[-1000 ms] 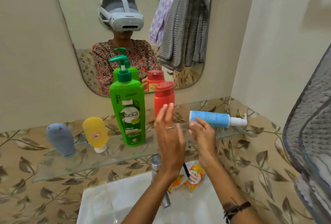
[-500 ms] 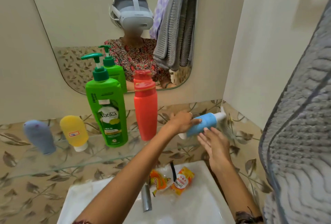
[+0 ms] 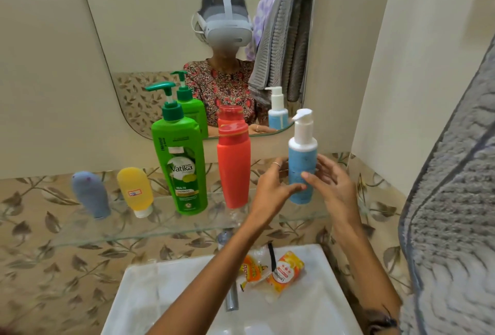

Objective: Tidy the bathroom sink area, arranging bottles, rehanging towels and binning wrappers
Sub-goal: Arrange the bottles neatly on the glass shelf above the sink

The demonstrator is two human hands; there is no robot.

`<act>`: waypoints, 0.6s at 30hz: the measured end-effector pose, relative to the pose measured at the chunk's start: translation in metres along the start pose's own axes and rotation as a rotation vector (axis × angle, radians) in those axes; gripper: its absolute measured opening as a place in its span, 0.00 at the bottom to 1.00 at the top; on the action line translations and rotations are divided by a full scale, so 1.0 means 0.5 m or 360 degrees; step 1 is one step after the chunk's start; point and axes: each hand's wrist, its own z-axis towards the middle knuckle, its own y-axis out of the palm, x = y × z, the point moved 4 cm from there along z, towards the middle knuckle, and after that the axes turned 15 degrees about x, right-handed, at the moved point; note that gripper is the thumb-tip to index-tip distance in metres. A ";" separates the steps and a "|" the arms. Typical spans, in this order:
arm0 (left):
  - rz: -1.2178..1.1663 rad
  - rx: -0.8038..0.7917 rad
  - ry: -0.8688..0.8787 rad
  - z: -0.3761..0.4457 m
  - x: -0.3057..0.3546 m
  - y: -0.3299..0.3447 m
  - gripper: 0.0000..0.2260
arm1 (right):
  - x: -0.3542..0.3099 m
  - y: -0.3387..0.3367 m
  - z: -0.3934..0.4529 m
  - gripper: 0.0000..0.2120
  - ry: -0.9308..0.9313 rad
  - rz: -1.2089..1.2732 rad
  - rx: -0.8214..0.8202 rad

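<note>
A blue pump bottle (image 3: 302, 158) with a white top stands upright at the right end of the glass shelf (image 3: 160, 225). My left hand (image 3: 273, 187) is on its left, fingers spread, one fingertip touching its lower part. On the bottle's right, my right hand (image 3: 332, 184) has its fingers apart, fingertips at the bottle's front. Left of it stand a red bottle (image 3: 234, 171), a green pump bottle (image 3: 184, 174), a yellow tube (image 3: 135, 190) and a grey-blue tube (image 3: 91, 194). Two orange wrappers (image 3: 284, 271) lie on the white sink (image 3: 308, 308).
A grey towel (image 3: 455, 227) hangs close at the right edge. The mirror (image 3: 160, 26) above the shelf reflects a person and more hanging towels. A metal tap (image 3: 231, 300) sticks out over the basin below my left forearm. Walls close in on the right.
The blue bottle lay on its side a second ago; it was lifted by my left hand, turned upright and now stands on the shelf. Both hands have loosened around it.
</note>
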 end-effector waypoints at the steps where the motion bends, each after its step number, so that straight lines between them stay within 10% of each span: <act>1: -0.0030 0.0019 -0.0003 0.001 -0.005 -0.007 0.22 | 0.000 0.010 0.007 0.24 -0.0027 -0.0093 -0.0072; 18: 0.0184 0.0057 -0.0050 -0.001 -0.042 -0.028 0.25 | 0.055 0.038 0.015 0.23 -0.0008 -0.0331 -0.0274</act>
